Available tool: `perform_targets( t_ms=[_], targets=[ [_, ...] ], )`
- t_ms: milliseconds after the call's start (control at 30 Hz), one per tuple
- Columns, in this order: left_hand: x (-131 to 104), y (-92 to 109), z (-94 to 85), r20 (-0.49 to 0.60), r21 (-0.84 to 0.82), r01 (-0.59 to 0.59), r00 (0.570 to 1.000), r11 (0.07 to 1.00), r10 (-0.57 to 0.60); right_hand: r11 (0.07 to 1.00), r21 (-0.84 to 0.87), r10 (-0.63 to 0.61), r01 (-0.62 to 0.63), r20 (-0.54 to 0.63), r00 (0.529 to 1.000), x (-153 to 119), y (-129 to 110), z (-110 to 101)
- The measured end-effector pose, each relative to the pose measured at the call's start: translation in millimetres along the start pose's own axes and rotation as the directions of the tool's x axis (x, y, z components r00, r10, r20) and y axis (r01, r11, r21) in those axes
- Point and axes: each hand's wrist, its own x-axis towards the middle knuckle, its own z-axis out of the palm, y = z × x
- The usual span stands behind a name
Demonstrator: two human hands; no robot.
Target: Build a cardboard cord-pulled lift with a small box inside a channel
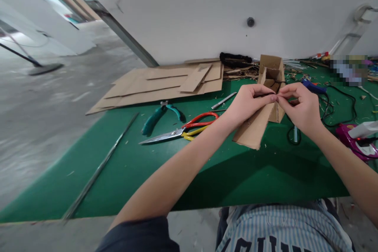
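Note:
My left hand and my right hand meet fingertip to fingertip over an open cardboard box. Both hands are closed in a pinch, and what lies between the fingertips is too small to make out. A long cardboard flap slants toward me beneath my left hand. Right beside my right hand lies a blue-handled tool with a black cord. Scissors with red and yellow handles rest left of my left forearm.
Teal pliers, thin rods and a metal strip lie on the green table. Flat cardboard sheets and brown twigs sit by the wall. A magenta device with cords stands at the right.

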Motion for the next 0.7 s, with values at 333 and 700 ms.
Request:
perform_targets(
  t_ms=[333, 700],
  targets=[
    [9, -7, -15.9, 0.079, 0.115, -0.005, 0.997, 0.993, -0.004, 0.964, -0.142, -0.225, 0.226, 0.02, 0.974, 2, -1, 0],
    [20, -6, -71.2, 0.165, 0.495, -0.131, 0.985, 0.859, 0.055, 0.912, -0.383, -0.228, 0.148, -0.17, 0.959, 16, 6, -23]
  ],
)
